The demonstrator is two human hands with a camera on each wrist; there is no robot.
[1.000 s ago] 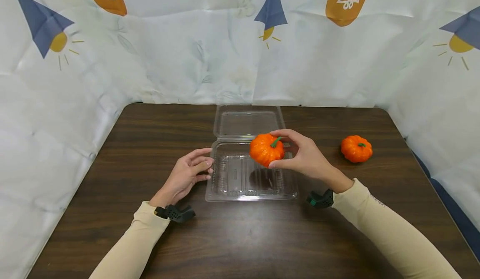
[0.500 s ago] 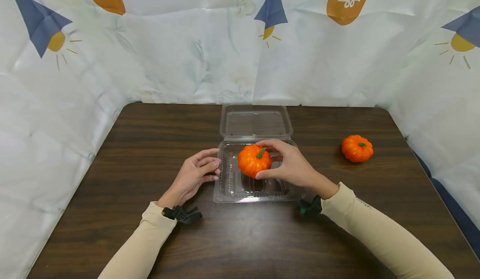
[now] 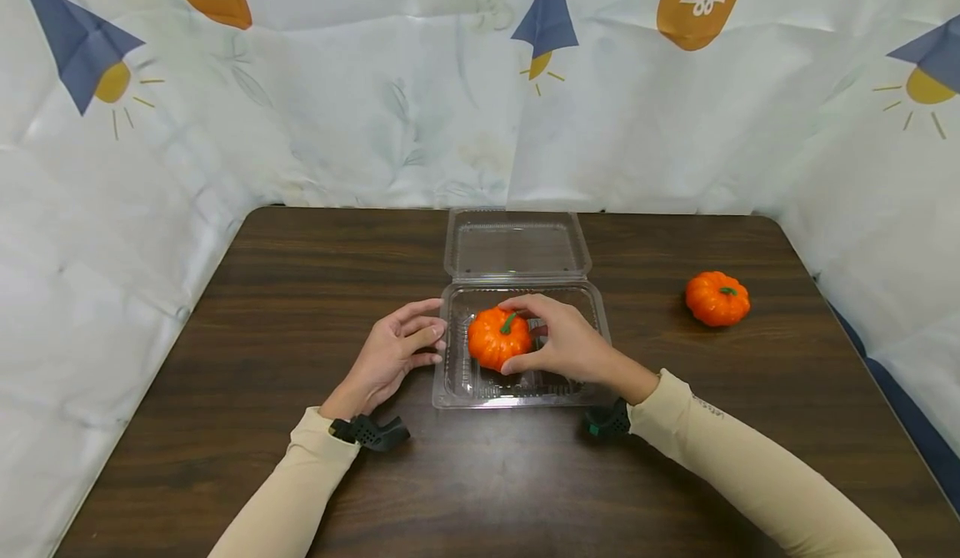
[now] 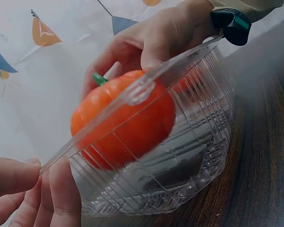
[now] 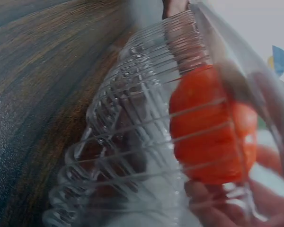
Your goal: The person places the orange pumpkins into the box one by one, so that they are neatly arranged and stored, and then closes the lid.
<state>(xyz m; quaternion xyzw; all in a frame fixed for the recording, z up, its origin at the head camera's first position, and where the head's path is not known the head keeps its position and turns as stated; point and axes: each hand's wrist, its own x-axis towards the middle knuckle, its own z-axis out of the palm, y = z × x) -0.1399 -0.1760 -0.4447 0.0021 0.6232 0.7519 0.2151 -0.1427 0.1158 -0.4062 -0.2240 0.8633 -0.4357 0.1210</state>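
One pumpkin (image 3: 494, 340) in the right hand (image 3: 566, 343), which curls round it, inside the clear container (image 3: 480, 402) beneath: lowering, I'd judge, with a soft release called for next! Leftward, the left hand (image 3: 396, 348) pinches the rim (image 4: 138, 92), plain only in the left wrist view. Well right, a second pumpkin (image 3: 717, 299) on the bench (image 3: 495, 491).

The container (image 3: 517, 403) is clear, glossy plastic, its walls ribbed. The left pumpkin (image 3: 495, 343) and the right pumpkin (image 3: 717, 299) look like shiny plastic. The table (image 3: 495, 483) shows dark wood grain — smooth, reflective on its near side. The far sheet (image 3: 337, 108) is creased — cloth or thin plastic, unclear which. The sleeves (image 3: 750, 458) are matt cloth.
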